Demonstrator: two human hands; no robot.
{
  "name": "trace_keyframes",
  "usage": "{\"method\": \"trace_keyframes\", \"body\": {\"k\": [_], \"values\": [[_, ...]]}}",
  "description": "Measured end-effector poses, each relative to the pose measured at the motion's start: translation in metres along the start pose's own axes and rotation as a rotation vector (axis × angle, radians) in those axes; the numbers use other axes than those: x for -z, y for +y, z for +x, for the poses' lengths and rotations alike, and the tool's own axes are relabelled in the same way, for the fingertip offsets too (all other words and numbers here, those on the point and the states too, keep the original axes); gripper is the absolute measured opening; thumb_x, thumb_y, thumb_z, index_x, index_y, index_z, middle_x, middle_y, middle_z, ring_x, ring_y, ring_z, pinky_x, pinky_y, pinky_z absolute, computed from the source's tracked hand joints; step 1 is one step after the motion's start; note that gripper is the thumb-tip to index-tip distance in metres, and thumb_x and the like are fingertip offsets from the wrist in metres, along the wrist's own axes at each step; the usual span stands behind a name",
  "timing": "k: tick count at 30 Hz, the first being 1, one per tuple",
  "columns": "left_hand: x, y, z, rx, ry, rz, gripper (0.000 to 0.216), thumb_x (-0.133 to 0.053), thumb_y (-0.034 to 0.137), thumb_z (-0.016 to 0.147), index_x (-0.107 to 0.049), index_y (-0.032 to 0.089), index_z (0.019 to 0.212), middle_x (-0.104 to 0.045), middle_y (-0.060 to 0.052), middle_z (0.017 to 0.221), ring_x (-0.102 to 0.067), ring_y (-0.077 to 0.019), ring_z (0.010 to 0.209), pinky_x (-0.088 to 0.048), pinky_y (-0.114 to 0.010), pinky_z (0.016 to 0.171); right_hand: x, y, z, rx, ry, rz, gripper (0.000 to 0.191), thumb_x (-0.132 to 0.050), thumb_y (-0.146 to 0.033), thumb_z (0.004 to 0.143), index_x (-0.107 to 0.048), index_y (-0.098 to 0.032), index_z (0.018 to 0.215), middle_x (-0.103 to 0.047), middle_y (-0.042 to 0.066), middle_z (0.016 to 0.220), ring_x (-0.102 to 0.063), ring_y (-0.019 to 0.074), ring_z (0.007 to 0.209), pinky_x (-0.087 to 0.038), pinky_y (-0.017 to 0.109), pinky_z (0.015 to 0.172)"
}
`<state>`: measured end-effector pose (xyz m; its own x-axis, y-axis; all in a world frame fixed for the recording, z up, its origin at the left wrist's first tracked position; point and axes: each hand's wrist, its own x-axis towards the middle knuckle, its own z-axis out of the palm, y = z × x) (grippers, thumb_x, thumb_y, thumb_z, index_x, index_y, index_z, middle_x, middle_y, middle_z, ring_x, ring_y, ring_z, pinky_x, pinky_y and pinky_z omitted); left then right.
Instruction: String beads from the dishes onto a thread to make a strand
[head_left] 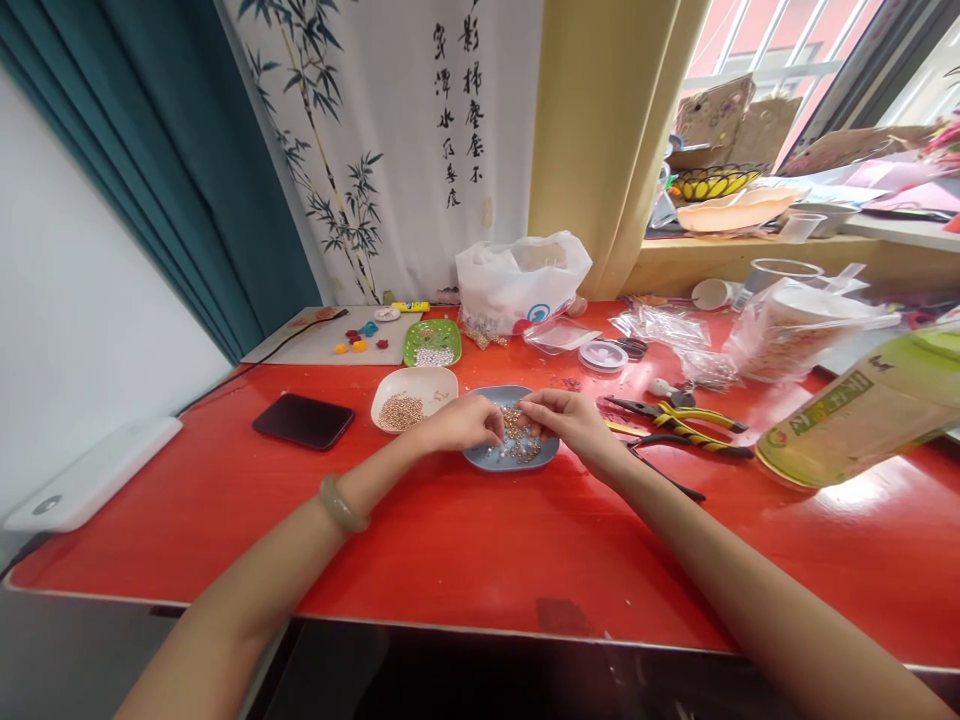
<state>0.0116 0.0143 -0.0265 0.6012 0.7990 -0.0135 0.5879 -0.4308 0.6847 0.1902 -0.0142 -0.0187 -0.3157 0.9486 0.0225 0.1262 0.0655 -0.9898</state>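
Observation:
Over a blue-grey plate (489, 461), which bears gold and clear beads (520, 440), both my hands are working close together. My left hand (474, 423) is at the plate's left side, fingers bent down and pinched at its edge; anything in them is too small to make out. At the right rim, my right hand (568, 414) has thumb and forefinger pressed together, and what they hold cannot be made out. A cream dish (427, 380) with small gold beads (401, 411) stands just beyond my left wrist. Behind it lies a green dish (447, 330) of white beads.
Pliers with yellow-black handles (686, 425) and black-handled pliers (667, 465) lie right of my right hand. A large green-yellow bottle (847, 415) stands farther right. A phone (303, 421) lies left; a white plastic bag (517, 280) sits at the back. The red table (420, 550) ends near me.

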Motion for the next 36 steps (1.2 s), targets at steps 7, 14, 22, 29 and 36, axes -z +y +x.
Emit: {"method": "trace_keyframes", "body": {"k": [7, 14, 22, 29, 36], "values": [[0.002, 0.004, 0.004, 0.082, 0.143, -0.702, 0.018, -0.065, 0.024, 0.061, -0.062, 0.012, 0.074, -0.061, -0.004, 0.068, -0.053, -0.0095, 0.06, -0.04, -0.022, 0.057, 0.0, 0.003, 0.0, -0.005, 0.002, 0.036, 0.025, -0.059, -0.039, 0.068, -0.061, -0.014, 0.069, -0.061, 0.001, 0.065, -0.049, 0.007, 0.052, -0.039, 0.022, 0.053], [-0.002, -0.002, 0.007, 0.146, 0.218, -1.137, 0.02, -0.069, 0.016, 0.058, -0.062, 0.009, 0.076, -0.063, -0.007, 0.076, -0.058, -0.0099, 0.068, -0.044, -0.023, 0.067, -0.001, 0.001, 0.0, -0.024, -0.014, 0.015, 0.027, -0.06, -0.04, 0.067, -0.061, -0.014, 0.068, -0.061, 0.001, 0.063, -0.049, 0.0067, 0.05, -0.039, 0.021, 0.051], [-0.004, -0.002, 0.007, 0.131, 0.229, -1.208, 0.019, -0.07, 0.013, 0.057, -0.063, 0.01, 0.075, -0.064, -0.004, 0.072, -0.059, -0.0091, 0.067, -0.045, -0.021, 0.067, -0.004, -0.005, -0.003, -0.058, -0.041, -0.02, 0.028, -0.06, -0.041, 0.066, -0.061, -0.013, 0.063, -0.06, 0.001, 0.06, -0.047, 0.0063, 0.047, -0.039, 0.021, 0.048], [-0.004, -0.003, 0.007, 0.136, 0.226, -1.23, 0.02, -0.07, 0.013, 0.057, -0.064, 0.009, 0.076, -0.064, -0.004, 0.071, -0.059, -0.0096, 0.067, -0.045, -0.021, 0.068, -0.005, -0.007, -0.003, -0.081, -0.06, -0.023, 0.028, -0.061, -0.041, 0.065, -0.061, -0.014, 0.06, -0.056, -0.001, 0.05, -0.045, 0.0064, 0.043, -0.038, 0.021, 0.046], [-0.004, 0.002, 0.006, 0.152, 0.225, -1.224, 0.02, -0.071, 0.012, 0.056, -0.064, 0.009, 0.075, -0.064, -0.005, 0.07, -0.059, -0.0096, 0.066, -0.044, -0.022, 0.067, -0.006, -0.01, -0.005, -0.089, -0.059, -0.038, 0.027, -0.061, -0.04, 0.065, -0.06, -0.014, 0.056, -0.052, -0.002, 0.044, -0.045, 0.0067, 0.041, -0.036, 0.021, 0.045]]}}
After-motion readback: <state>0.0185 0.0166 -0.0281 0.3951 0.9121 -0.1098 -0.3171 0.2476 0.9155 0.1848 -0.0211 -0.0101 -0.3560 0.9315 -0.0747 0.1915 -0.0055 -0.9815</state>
